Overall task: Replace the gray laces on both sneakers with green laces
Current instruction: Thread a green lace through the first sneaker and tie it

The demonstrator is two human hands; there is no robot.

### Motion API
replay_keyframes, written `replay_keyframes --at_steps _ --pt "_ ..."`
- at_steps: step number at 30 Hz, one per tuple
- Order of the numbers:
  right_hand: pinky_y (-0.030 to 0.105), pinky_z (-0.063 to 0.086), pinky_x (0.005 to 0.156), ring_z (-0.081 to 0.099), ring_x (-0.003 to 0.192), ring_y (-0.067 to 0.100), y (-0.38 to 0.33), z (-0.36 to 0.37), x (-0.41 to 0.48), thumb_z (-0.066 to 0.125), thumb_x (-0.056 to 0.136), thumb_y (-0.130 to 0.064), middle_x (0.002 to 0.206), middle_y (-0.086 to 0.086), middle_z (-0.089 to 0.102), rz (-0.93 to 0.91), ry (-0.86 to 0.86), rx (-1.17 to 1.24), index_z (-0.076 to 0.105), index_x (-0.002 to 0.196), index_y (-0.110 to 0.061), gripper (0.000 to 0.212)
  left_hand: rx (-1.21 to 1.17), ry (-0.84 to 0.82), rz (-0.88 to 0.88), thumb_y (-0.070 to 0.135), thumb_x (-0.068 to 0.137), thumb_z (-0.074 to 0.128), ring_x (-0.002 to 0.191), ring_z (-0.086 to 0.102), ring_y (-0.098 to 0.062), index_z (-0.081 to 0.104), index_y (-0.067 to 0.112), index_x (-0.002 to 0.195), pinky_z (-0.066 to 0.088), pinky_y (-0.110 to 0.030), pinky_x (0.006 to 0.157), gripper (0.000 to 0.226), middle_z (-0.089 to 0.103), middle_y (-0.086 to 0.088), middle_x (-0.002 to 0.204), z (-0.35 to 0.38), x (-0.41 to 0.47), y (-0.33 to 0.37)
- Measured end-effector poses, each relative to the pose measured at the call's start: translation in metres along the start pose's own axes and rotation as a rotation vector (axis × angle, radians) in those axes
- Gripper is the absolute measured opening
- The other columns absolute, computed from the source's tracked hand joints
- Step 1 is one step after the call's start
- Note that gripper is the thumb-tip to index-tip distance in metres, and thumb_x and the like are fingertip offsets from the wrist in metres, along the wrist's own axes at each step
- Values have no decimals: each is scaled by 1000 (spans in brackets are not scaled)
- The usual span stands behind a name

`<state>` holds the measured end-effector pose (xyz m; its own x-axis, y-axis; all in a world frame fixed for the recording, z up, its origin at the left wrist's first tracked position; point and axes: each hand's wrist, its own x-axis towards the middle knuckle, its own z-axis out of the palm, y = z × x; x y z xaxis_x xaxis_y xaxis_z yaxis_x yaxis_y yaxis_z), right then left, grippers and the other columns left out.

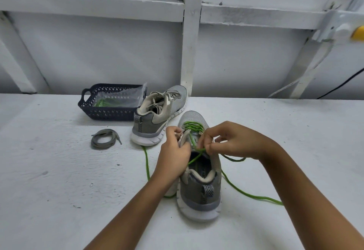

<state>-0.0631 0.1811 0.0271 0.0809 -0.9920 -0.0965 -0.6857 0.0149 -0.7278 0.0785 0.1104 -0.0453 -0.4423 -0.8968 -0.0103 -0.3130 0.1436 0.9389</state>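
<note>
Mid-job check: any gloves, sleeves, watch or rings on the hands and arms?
No gloves: the left hand and right hand are bare. The left forearm and right forearm are bare to the picture's edge; no sleeves, watch or bracelet. No rings show.

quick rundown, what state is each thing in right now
near sneaker: partly laced in green
far sneaker: still laced in gray
green lace: threaded partway, ends trailing loose
loose gray lace: removed, coiled
basket: holds spare green lace
left hand: grips near sneaker
right hand: pinches green lace
</note>
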Motion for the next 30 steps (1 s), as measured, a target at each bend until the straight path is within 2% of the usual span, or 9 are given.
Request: replay_keyframes --at_steps 6,9,11,14,16,19,21,24,30 --pt "24 42 66 57 70 10 -18 -4 8 56 88 -17 68 -1 65 122 320 236 62 67 -15 22 9 -49 38 16 92 54 104 49 -11 33 28 113 33 -19 77 32 47 5 120 -4 2 2" --pt "25 49 57 59 54 14 -31 -15 20 48 95 -13 56 0 59 223 398 820 56 76 -11 20 82 14 195 34 91 56 117 42 -5 48 23 121 30 -15 89 33 45 10 120 -7 2 5" --pt "23 54 51 62 48 14 -43 -24 28 42 95 -9 55 3 60 257 376 1311 55 79 -6 21 143 -5 335 64 82 46 121 43 -4 57 26 121 31 -28 104 56 50 12 122 -7 3 10" --pt "29 56 47 65 48 22 -57 -32 41 33 97 -1 59 14 61 226 357 1625 53 81 8 27 378 -107 428 86 63 27 126 37 2 54 37 126 13 -39 111 85 53 20 126 -4 -3 25" --pt "34 56 47 64 49 26 -63 -32 50 30 97 2 64 17 60 208 350 1635 52 83 12 27 384 -127 424 81 67 34 118 43 3 57 42 121 16 -32 101 71 59 24 106 1 -3 33" --pt "37 55 48 65 50 27 -59 -30 59 30 96 2 65 18 60 220 339 1588 50 84 11 25 233 -162 362 54 84 52 86 57 9 66 43 81 35 -40 99 19 61 26 69 0 -1 37" --pt "37 57 52 66 60 28 -51 -29 60 33 97 -5 71 17 61 255 334 1493 50 88 7 23 56 -194 279 41 93 52 53 51 6 66 32 73 52 -34 78 27 55 17 49 -8 0 40" --pt "39 58 59 63 77 30 -34 -24 56 33 99 -18 87 18 61 312 315 1374 49 101 -1 23 -161 -112 226 47 95 34 37 37 0 61 10 74 34 -13 41 50 44 7 50 -29 9 52" --pt "33 57 64 67 75 21 -12 3 39 35 100 -25 94 12 66 255 51 1132 59 106 -7 30 -663 -199 -116 39 102 27 31 33 -6 46 13 69 27 -16 41 46 45 3 40 -69 52 74"
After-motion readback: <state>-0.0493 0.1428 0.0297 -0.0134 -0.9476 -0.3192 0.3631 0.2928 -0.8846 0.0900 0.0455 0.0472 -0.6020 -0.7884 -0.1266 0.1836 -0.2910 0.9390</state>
